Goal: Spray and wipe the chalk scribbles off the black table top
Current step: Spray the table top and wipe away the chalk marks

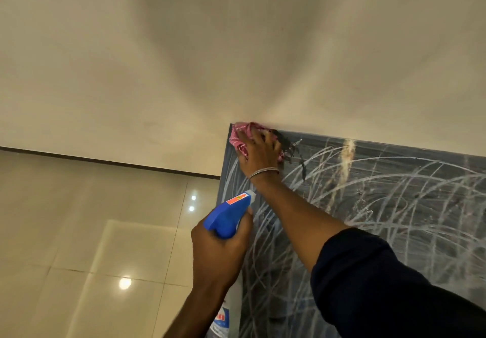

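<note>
Wiping is the step we judge to be in hand: our right hand [260, 150] presses a pink cloth [240, 137] flat onto the far left corner of the black worktop [394, 193], fingers spread over the bunched fabric, right where the surface meets the wall [236, 48]. Our left hand [218, 253] is closed around the neck of a blue-headed spray bottle [228, 216], nozzle aimed toward the near left part of the surface; whether a finger is on the trigger we cannot tell.

Almost all of the job looks to be ahead of us. White chalk scribbles [381, 206] loop across nearly the whole visible surface, and only a small dark, wet-looking patch beside the cloth seems cleared. Next, we would need to draw the cloth back from the corner in overlapping strokes, with fresh spray laid ahead of it so the chalk lifts instead of smearing.

Nothing stands on the surface to block the sweep. Our own right forearm, in a dark sleeve [381, 285], crosses the area the bottle points at, so spraying there risks wetting the arm. To the left lies a glossy tiled floor [92, 232] reflecting ceiling lights; drips over that edge could leave it slippery.
</note>
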Tool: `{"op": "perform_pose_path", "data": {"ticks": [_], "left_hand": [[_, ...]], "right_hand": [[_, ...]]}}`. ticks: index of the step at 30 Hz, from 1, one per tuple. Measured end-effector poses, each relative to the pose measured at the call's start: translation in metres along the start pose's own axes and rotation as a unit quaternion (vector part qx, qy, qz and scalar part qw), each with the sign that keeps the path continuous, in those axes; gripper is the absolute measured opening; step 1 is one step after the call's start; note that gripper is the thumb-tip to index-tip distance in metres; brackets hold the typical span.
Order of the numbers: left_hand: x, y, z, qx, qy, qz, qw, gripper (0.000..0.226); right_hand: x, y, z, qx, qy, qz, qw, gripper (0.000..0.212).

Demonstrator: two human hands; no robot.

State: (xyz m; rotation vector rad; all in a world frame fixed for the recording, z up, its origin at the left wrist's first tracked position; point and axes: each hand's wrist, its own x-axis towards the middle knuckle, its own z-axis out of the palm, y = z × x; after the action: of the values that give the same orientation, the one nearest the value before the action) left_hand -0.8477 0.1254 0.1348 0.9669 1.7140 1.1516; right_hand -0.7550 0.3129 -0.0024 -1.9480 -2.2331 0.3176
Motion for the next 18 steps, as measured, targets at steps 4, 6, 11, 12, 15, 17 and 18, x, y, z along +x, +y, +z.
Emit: {"op": "perform_pose_path", "data": {"ticks": [4, 6, 11, 12, 15, 17, 18], "left_hand": [[0.005, -0.001, -0.001, 0.028, -0.002, 0.001, 1.0, 0.025], [0.005, -0.001, -0.002, 0.039, -0.005, 0.004, 0.999, 0.023], [0.004, -0.002, -0.003, 0.049, -0.009, 0.0, 0.999, 0.021], [0.004, -0.002, -0.003, 0.049, -0.012, -0.005, 0.999, 0.021], [0.005, -0.003, 0.0, 0.044, -0.023, -0.022, 0.999, 0.024], [0.005, -0.003, 0.002, 0.041, -0.026, -0.034, 0.998, 0.025], [0.005, -0.003, 0.002, 0.04, -0.027, -0.037, 0.998, 0.024]], "right_hand": [[0.013, -0.026, -0.001, -0.03, -0.051, -0.091, 0.994, 0.061], [0.014, -0.024, -0.002, -0.032, -0.052, -0.11, 0.992, 0.061], [-0.005, 0.025, -0.01, 0.006, -0.018, -0.097, 0.995, 0.061], [-0.012, 0.04, -0.013, 0.009, 0.0, -0.072, 0.997, 0.061], [-0.028, 0.076, -0.015, -0.005, 0.054, -0.01, 0.998, 0.06], [-0.03, 0.076, -0.014, -0.024, 0.068, 0.037, 0.997, 0.06], [-0.03, 0.068, -0.015, -0.033, 0.059, 0.062, 0.996, 0.061]]}}
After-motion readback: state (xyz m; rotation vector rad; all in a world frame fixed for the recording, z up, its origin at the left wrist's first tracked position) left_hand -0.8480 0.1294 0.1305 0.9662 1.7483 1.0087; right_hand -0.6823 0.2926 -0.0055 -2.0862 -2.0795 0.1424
